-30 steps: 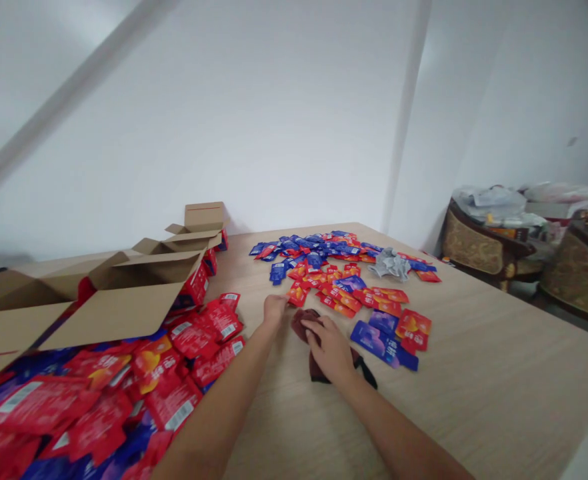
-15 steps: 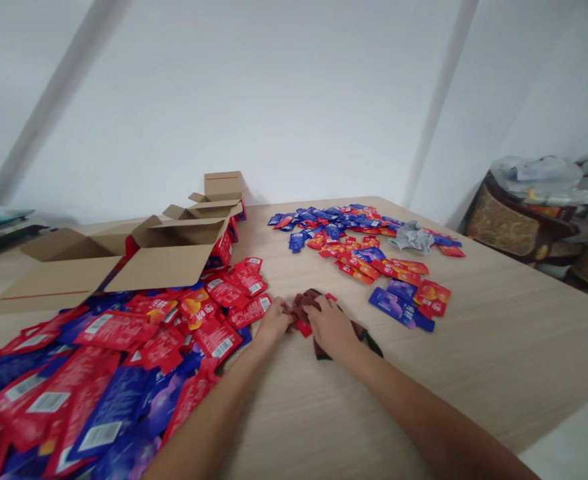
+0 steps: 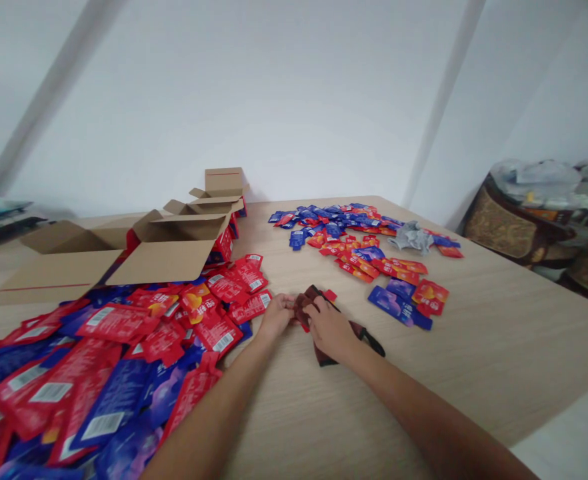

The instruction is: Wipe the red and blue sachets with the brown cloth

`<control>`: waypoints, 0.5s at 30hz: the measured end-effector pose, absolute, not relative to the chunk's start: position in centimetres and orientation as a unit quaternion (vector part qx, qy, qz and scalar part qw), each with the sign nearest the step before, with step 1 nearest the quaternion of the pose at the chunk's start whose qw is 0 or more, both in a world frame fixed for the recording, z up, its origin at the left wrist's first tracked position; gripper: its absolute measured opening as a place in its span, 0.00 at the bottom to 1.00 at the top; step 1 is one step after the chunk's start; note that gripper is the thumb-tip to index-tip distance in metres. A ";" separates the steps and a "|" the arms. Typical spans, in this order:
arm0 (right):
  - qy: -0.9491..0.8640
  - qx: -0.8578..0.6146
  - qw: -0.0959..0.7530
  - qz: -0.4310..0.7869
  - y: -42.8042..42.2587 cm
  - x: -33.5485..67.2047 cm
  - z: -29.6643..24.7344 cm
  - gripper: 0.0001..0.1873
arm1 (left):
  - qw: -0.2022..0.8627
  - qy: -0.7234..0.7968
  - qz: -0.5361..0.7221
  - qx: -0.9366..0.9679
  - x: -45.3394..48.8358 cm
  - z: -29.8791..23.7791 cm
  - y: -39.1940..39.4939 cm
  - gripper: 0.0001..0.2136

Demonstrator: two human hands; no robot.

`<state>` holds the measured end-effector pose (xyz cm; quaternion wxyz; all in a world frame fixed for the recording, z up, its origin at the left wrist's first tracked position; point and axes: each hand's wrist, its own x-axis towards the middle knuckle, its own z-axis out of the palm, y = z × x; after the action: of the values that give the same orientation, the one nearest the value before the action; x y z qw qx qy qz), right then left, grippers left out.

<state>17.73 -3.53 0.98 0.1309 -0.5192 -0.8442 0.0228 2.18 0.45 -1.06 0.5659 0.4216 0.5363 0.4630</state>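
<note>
On the table in front of me, a dark brown cloth (image 3: 323, 358) with a black edge lies over a small red packet (image 3: 330, 295), whose red shows at the far side and in the gap between my hands. My right hand (image 3: 331, 328) presses on the cloth with bent fingers and grips it. At the left end, the fingers of my left hand (image 3: 277, 319) are closed in a pinch at the packet's edge; the cloth partly hides their tips. Just left of that hand lies a big heap of red and blue packets (image 3: 217, 333).
Open cardboard boxes (image 3: 161, 261) stand in a row behind the heap. Across the table are loose red and blue packets (image 3: 357, 257) and a crumpled grey wad (image 3: 412, 237). A patterned chair (image 3: 499, 217) piled with plastic bags (image 3: 549, 177) is at the right.
The brown cloth has shifted slightly under my right hand, and more of the red packet shows at its far side. My left hand stays nearly in place. The view has tilted slightly.
</note>
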 end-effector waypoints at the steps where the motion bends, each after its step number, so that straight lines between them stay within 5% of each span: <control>1: -0.858 -0.496 0.130 0.040 -3.9 17.6 1.1 0.16 | 0.563 0.534 0.468 0.424 2.2 -1.0 0.4 0.15; 6: -0.887 -0.407 0.130 0.174 -3.8 18.2 1.9 0.14 | 0.528 0.534 0.485 0.448 1.9 -1.2 0.5 0.15; 11: -0.803 -0.291 0.043 0.518 -1.6 21.1 1.9 0.12 | 0.542 0.536 0.501 0.409 1.3 -1.7 1.0 0.14; 15: -0.736 -0.329 0.197 0.558 -0.4 23.7 2.2 0.15 | 0.554 0.524 0.491 0.421 1.2 -1.8 1.2 0.13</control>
<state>23.66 -0.36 2.25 0.1973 -0.3292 -0.7358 0.5579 1.15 1.20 -1.77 0.5542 0.4214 0.5236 0.4910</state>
